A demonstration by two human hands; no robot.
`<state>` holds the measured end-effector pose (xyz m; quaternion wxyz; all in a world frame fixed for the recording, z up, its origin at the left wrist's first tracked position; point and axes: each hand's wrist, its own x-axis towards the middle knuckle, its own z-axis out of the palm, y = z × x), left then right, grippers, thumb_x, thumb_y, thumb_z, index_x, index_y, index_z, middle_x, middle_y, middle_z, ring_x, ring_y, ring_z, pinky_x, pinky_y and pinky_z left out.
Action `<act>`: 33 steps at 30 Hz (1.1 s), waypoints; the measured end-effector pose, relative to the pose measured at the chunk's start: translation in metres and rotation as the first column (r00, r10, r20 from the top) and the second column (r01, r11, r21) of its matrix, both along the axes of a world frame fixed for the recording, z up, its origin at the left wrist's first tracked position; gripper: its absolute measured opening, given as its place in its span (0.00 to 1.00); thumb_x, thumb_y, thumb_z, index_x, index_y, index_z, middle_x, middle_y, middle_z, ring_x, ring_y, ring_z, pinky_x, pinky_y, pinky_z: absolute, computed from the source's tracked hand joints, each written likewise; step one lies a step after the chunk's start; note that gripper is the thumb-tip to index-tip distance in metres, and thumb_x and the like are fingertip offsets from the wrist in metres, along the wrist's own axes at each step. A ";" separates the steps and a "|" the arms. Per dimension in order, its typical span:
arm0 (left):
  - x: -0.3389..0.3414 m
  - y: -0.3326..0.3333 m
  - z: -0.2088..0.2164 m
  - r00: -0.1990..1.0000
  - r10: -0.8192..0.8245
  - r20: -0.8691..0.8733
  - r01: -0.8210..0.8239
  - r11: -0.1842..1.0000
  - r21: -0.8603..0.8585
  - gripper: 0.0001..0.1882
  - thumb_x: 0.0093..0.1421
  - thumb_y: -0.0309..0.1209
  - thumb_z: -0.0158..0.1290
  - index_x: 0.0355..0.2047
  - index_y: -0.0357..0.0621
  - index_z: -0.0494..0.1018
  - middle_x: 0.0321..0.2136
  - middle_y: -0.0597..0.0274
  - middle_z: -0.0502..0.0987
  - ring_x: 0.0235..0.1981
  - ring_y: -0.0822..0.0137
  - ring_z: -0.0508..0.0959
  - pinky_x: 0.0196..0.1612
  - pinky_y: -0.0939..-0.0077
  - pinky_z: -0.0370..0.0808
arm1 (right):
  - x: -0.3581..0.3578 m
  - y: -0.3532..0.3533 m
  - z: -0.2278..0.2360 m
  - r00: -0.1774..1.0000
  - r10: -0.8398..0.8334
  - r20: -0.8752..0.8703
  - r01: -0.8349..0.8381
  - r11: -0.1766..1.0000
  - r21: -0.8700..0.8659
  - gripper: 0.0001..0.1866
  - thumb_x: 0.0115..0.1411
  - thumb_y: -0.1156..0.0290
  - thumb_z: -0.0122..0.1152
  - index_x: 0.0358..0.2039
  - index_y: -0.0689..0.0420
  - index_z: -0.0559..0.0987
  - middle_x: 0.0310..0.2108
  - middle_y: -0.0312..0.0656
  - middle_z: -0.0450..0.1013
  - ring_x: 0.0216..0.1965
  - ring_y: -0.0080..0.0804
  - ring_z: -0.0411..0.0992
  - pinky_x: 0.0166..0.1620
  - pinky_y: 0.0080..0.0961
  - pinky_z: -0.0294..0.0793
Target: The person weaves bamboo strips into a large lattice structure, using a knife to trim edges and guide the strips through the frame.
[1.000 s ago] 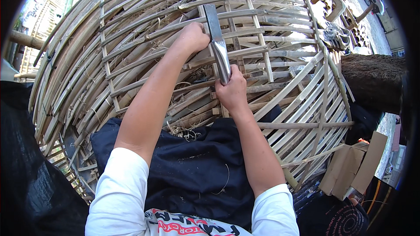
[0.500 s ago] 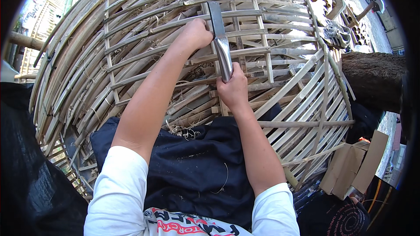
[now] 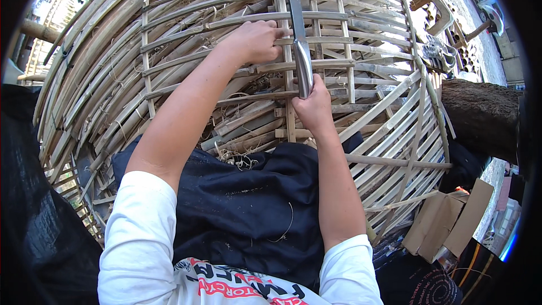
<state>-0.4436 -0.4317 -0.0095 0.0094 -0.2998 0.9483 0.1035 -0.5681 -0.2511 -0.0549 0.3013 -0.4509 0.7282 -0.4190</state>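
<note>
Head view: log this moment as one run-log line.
right hand: grips metal tool by handle | left hand: at bamboo lattice, left of blade | cardboard box: lower right

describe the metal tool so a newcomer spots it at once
Find the big bamboo lattice across the upper view. Over it, the right hand holds the metal tool by its lower end. Its dark flat blade and shiny handle stand out among pale strips.

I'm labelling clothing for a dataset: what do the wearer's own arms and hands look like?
The left hand and right hand are bare; no glove, watch or bracelet shows. The forearms are uncovered too. Plain white short sleeves end near the elbows, belonging to a white shirt with red and black print.
</note>
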 end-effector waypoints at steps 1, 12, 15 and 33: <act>0.001 0.001 0.002 0.999 -0.019 0.026 0.020 0.999 -0.026 0.25 0.53 0.37 0.55 0.53 0.47 0.71 0.42 0.53 0.73 0.47 0.53 0.75 0.49 0.60 0.73 | 0.000 0.000 0.002 1.000 -0.005 0.018 0.005 1.000 -0.002 0.18 0.44 0.78 0.57 0.40 0.63 0.74 0.28 0.46 0.75 0.28 0.36 0.74 0.36 0.30 0.74; -0.007 -0.014 -0.005 0.993 -0.113 0.020 0.114 0.989 -0.094 0.24 0.48 0.41 0.63 0.43 0.44 0.75 0.43 0.55 0.76 0.47 0.53 0.76 0.48 0.61 0.76 | 0.006 -0.002 -0.003 0.986 -0.022 -0.164 0.020 1.000 -0.014 0.19 0.46 0.78 0.67 0.39 0.61 0.71 0.34 0.50 0.78 0.38 0.51 0.77 0.42 0.40 0.75; -0.014 -0.014 -0.005 0.996 -0.083 0.014 0.084 0.995 -0.046 0.30 0.45 0.44 0.63 0.49 0.47 0.74 0.43 0.53 0.77 0.47 0.51 0.76 0.50 0.59 0.74 | 0.003 -0.001 -0.006 0.988 -0.019 -0.151 0.015 1.000 -0.025 0.19 0.47 0.79 0.65 0.39 0.63 0.70 0.33 0.54 0.77 0.38 0.55 0.76 0.42 0.42 0.74; -0.015 -0.018 -0.006 0.973 -0.230 0.026 0.229 0.942 -0.247 0.21 0.51 0.26 0.58 0.47 0.53 0.73 0.39 0.60 0.73 0.43 0.58 0.78 0.44 0.67 0.76 | 0.004 0.003 -0.002 0.966 0.097 -0.240 -0.100 0.995 0.001 0.22 0.47 0.78 0.66 0.42 0.62 0.69 0.34 0.58 0.74 0.40 0.59 0.73 0.44 0.46 0.72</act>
